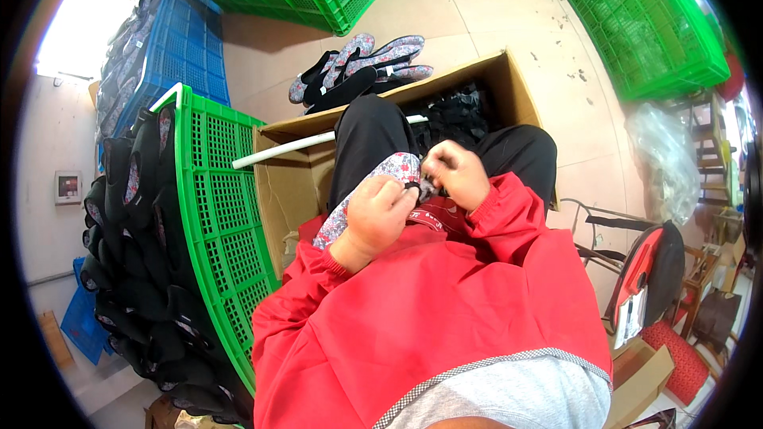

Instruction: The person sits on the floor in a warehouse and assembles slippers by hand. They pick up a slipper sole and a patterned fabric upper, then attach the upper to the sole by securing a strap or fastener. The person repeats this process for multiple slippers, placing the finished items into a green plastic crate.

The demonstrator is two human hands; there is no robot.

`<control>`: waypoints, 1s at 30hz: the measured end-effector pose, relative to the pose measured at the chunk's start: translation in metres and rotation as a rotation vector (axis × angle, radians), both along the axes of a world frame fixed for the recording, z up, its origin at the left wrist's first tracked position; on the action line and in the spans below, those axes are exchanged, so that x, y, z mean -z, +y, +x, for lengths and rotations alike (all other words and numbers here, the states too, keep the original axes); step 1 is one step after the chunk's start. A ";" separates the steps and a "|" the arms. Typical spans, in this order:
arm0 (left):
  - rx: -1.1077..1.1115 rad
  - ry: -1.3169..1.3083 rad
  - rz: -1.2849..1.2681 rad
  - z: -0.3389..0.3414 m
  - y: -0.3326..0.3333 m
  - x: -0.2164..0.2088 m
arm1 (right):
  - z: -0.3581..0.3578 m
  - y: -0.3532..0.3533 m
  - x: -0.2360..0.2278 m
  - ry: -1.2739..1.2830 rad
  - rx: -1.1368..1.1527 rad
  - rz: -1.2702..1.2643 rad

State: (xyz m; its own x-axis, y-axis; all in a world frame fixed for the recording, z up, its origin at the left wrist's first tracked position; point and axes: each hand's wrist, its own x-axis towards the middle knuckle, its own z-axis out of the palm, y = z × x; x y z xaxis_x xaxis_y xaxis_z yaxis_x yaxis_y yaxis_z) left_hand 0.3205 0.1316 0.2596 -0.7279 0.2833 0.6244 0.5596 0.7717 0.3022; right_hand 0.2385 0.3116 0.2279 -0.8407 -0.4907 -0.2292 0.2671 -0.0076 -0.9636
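A cloth shoe with a grey and red floral surface (400, 164) lies slantwise over my lap. My left hand (375, 213) is closed on it, its thumb and fingertips pinched near the dark edge at the shoe's right side. Close beside it, my right hand (457, 174) has its fingers curled in a pinch, above a small dark and grey bit. What those right fingers grip, if anything, is too small to make out. Between my knees stands an open cardboard box (520, 99) with black pieces (458, 115) inside.
Several floral and black shoes (358, 67) lie on the floor behind the box. A white tube (284, 149) crosses its left side. At my left, a green crate (222, 214) stands beside piled black shoes (139, 270). Another green crate (636, 24) is far right, near a clear plastic bag (666, 163).
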 end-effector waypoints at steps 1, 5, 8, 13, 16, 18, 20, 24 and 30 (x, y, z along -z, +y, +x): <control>-0.068 -0.048 0.029 0.000 0.001 -0.004 | -0.002 -0.001 0.006 0.056 0.183 -0.077; -0.275 -0.239 0.153 0.001 0.000 -0.021 | -0.016 0.028 0.010 -0.171 0.400 -0.084; -0.313 -0.309 0.194 0.003 -0.004 -0.022 | -0.016 0.036 0.010 -0.186 0.344 0.023; -0.284 -0.297 0.188 0.001 -0.003 -0.025 | -0.010 0.042 0.052 0.161 0.013 0.106; -0.301 -0.310 0.190 0.003 -0.002 -0.027 | -0.006 0.041 0.020 0.102 -0.149 0.241; -0.290 -0.262 0.174 0.002 -0.002 -0.024 | -0.004 0.040 0.006 -0.029 -0.206 0.145; -0.284 -0.214 0.149 0.001 0.000 -0.023 | -0.002 0.037 -0.012 -0.048 -0.259 0.104; -0.259 -0.100 0.106 -0.001 0.004 -0.019 | -0.004 0.033 -0.022 -0.085 -0.375 -0.005; -0.193 -0.009 0.044 -0.002 0.003 -0.016 | -0.008 0.026 -0.032 0.100 -0.423 0.121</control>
State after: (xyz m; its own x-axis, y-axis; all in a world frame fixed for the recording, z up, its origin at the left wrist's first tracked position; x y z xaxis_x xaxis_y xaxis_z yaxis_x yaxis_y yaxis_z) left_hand 0.3189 0.1350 0.2755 -0.7714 0.1110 0.6265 0.4000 0.8504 0.3418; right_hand 0.2301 0.3377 0.2598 -0.5931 -0.7705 -0.2334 0.1278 0.1962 -0.9722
